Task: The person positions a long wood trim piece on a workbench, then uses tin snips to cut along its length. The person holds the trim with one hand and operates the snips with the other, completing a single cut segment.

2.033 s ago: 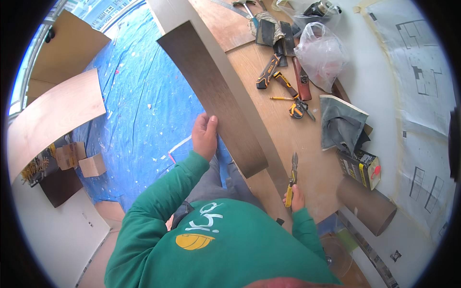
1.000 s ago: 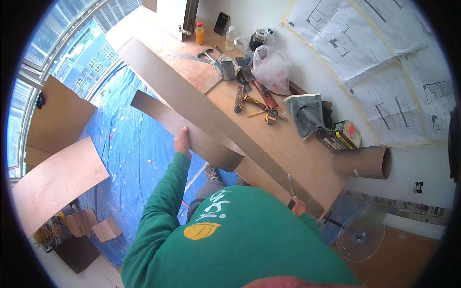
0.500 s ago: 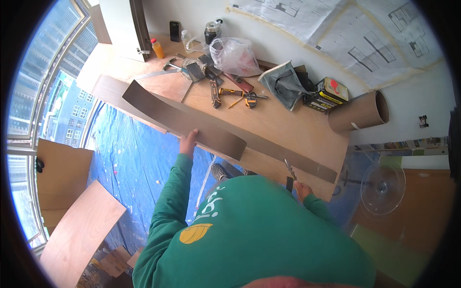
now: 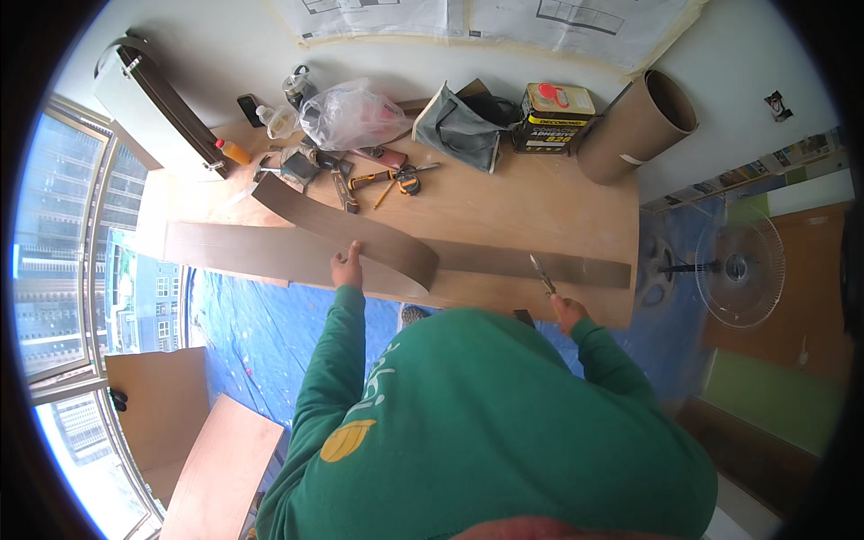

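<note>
A curled brown laminate strip (image 4: 337, 223) arches over the near side of the wooden worktable (image 4: 504, 211). Its lower edge is in my left hand (image 4: 346, 267), the thumb on top and the fingers curled beneath. In my right hand (image 4: 569, 313), closed and off the table's near edge, is a slim metal tool, seemingly snips (image 4: 542, 273), with the pointed tip up and to the left. Beneath that tip a flat brown strip (image 4: 540, 263) lies along the table. Further left, a wider pale strip (image 4: 225, 247) runs under the curled one.
Along the back stand a clear plastic bag (image 4: 355, 117), a grey cloth bag (image 4: 463, 126), an adhesive tin (image 4: 553, 117) and a brown roll (image 4: 639, 130). A tape measure (image 4: 409, 183) lies among hand tools. A fan (image 4: 736, 267) stands right; blue sheeting (image 4: 247, 333) covers the floor.
The view has turned, so the table lies more level in it. The curled strip has come lower onto the table, its right end bent round more. Both hands keep their holds.
</note>
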